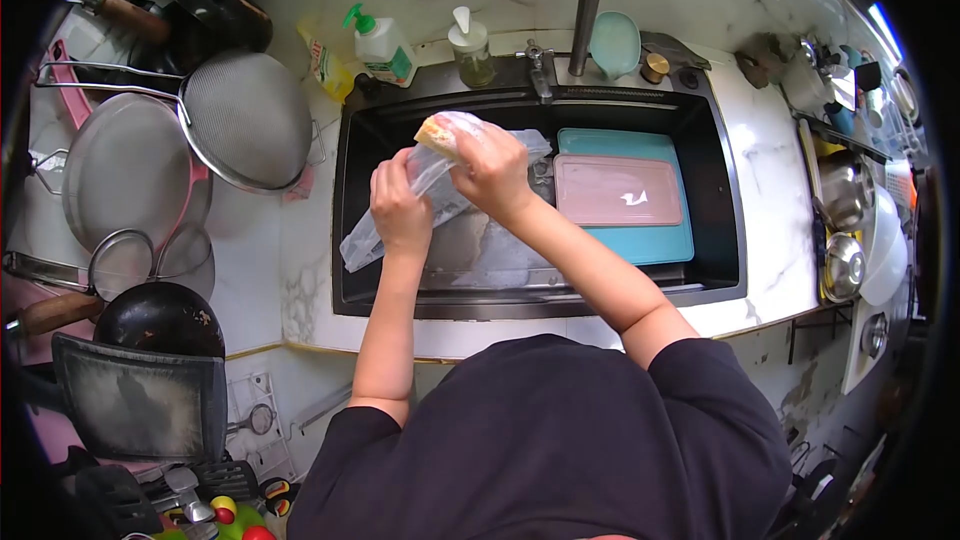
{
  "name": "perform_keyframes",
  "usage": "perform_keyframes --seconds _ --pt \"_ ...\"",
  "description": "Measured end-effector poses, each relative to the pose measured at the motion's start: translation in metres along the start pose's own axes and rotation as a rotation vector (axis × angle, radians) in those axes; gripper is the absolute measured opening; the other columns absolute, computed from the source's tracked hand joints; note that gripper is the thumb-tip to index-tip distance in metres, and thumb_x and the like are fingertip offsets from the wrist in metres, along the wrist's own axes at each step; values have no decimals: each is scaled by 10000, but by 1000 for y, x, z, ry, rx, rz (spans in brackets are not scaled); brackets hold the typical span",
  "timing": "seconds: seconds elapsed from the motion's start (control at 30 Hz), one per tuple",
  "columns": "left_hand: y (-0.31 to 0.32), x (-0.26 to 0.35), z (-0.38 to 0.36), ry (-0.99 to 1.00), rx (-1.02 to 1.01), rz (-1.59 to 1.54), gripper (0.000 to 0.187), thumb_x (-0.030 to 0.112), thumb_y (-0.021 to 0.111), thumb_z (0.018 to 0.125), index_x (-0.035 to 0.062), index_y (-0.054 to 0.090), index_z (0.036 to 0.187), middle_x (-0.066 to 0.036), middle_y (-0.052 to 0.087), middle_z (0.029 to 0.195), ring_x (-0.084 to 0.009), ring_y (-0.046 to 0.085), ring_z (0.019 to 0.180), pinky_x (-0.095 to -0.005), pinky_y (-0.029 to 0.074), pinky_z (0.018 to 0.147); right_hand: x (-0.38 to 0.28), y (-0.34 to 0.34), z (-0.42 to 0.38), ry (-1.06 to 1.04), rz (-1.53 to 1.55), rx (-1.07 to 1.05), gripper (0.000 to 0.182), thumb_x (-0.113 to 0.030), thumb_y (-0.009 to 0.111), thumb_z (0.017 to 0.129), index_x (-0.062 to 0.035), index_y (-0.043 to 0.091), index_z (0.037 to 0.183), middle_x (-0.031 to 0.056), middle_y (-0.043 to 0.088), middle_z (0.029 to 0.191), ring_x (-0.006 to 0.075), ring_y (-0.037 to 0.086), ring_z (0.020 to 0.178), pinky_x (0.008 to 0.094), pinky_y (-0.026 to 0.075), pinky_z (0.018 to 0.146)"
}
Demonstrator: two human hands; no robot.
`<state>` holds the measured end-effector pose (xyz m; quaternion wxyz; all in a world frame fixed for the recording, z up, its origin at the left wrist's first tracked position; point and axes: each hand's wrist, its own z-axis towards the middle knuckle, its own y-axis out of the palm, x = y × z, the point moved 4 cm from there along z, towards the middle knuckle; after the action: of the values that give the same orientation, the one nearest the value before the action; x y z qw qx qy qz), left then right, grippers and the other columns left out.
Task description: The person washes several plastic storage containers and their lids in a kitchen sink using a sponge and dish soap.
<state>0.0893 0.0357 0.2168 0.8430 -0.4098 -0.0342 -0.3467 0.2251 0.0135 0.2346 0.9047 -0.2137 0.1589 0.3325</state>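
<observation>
My right hand (492, 168) is closed around a yellowish sponge (434, 133) with white foam along its top. A clear, crumpled plastic bag (440, 183) is pinched in my left hand (401, 208), and its ends spread out to both sides above the sink. The sponge is held up close to the bag; whether they touch is hard to see. Below both hands is the black sink (480, 309), its steel bottom wet and soapy. On its right side lie a pink lid or board (617, 190) and a larger turquoise one (625, 245) under it.
Behind the sink stand a green-topped pump bottle (384, 48), a soap dispenser (469, 50) and a faucet (538, 72). Strainers (246, 120) and pans (160, 320) crowd the left wall. Metal bowls (845, 190) hang at the right.
</observation>
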Motion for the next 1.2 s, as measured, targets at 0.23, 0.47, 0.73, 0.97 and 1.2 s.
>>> perform_keyframes --seconds 0.23,0.47,0.73,0.97,1.2 --pt "-33 -36 -27 -258 240 -45 195 -58 448 694 -33 549 859 -170 583 792 -332 570 729 -373 460 664 128 -4 -81 87 -308 -163 332 -36 514 650 -85 582 971 89 614 875 270 593 733 350 482 648" --pt "-19 -84 -46 -514 349 -194 177 -13 466 751 -56 524 913 -166 600 728 -249 618 625 -319 479 590 120 -18 -57 485 -131 86 326 -31 516 659 -90 589 971 139 603 868 347 565 784 390 464 675" --pt "-22 -87 -42 -873 461 -595 179 116 429 873 -30 530 896 -75 572 699 -137 549 612 -246 455 590 127 -15 -79 732 183 -36 334 -275 594 791 -52 582 1039 126 630 830 166 607 752 289 450 668" --pt "-27 -96 -37 -999 523 -848 213 196 438 893 -5 505 904 -62 541 715 -117 513 617 -237 436 584 178 -21 -164 895 164 -377 318 -298 577 794 -47 598 986 142 627 815 196 610 741 304 451 651" --pt "38 -127 -61 -1121 112 -945 430 364 460 872 17 397 1119 -161 473 1052 -241 492 933 -416 394 827 190 -59 -151 1012 298 -149 269 -230 548 814 0 585 950 60 605 760 124 543 697 266 437 638"
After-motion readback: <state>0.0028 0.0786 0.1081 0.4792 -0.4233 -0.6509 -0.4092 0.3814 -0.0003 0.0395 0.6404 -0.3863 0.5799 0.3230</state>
